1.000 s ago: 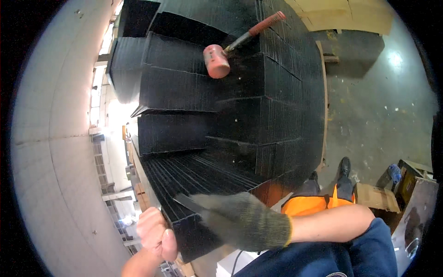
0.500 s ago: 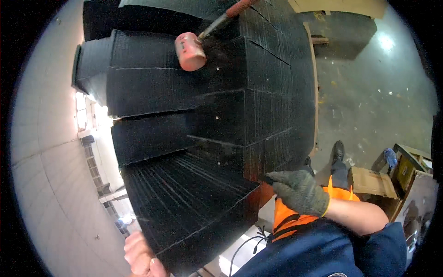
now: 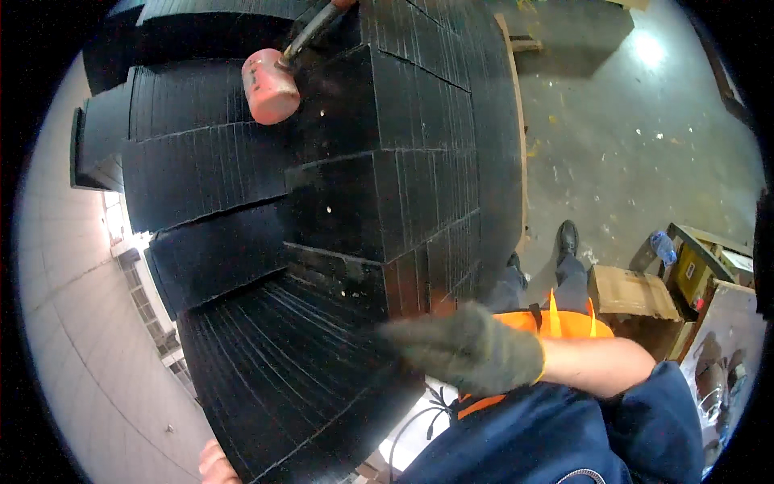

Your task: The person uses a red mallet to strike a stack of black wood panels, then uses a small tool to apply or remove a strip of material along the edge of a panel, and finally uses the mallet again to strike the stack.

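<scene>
A stack of black, finely ridged blocks (image 3: 330,198) fills the middle of the view; their material is unclear. At its near end lies a black block (image 3: 274,379) with fanned creases. My left hand (image 3: 216,465), bare, is curled at this block's lower left edge; most of it is out of view. My right hand (image 3: 476,347), in a dark grey-green knitted glove, is over the block's right end. Motion smears its fingers, so their grip and any contact are hidden. A mallet (image 3: 272,87) with a pinkish-red head and metal shaft lies on the far part of the stack.
Grey floor (image 3: 621,161) spreads to the right, with my shoe (image 3: 568,238) on it. Nearby are an open cardboard box (image 3: 633,292), a wooden crate (image 3: 701,266) and a plastic bottle (image 3: 663,247). Black cables (image 3: 435,399) hang below the stack's near end.
My right hand has moved left over the near block. The view has shifted, so the stack and mallet appear farther left. Less of my left hand shows.
</scene>
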{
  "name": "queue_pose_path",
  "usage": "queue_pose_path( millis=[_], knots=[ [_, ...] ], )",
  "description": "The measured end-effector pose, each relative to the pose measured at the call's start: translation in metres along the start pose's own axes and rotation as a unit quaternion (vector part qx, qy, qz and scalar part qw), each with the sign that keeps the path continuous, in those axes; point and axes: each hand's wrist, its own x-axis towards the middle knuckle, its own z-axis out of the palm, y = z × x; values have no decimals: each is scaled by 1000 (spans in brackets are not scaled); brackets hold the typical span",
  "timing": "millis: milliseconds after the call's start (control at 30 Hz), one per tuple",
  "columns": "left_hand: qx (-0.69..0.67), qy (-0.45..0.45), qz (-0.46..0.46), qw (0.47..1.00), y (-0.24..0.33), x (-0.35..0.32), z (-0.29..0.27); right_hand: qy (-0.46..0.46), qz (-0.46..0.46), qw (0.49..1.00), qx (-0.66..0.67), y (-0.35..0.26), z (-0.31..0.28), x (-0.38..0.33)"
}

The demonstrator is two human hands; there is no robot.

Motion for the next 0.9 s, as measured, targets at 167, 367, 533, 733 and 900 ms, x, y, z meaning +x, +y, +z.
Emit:
queue_pose_path(
  millis=[167, 367, 533, 733, 900],
  knots=[
    [-17, 23, -4, 1000, -14, -11, 1, 53, -21, 994, -90, -3, 0, 7],
    [-130, 11, -231, 964, 3, -30, 1, 48, -191, 977, -83, -11, 0, 27],
    [-23, -63, -6, 998, -16, -18, -6, 46, -8, 997, -62, 10, 3, 0],
    [16, 17, -61, 998, 2, -15, 2, 82, 156, 984, 20, 9, 1, -5],
    [-3, 33, 3, 999, 4, 3, 8, 48, 9, 999, -20, 4, 7, 6]
  ],
)
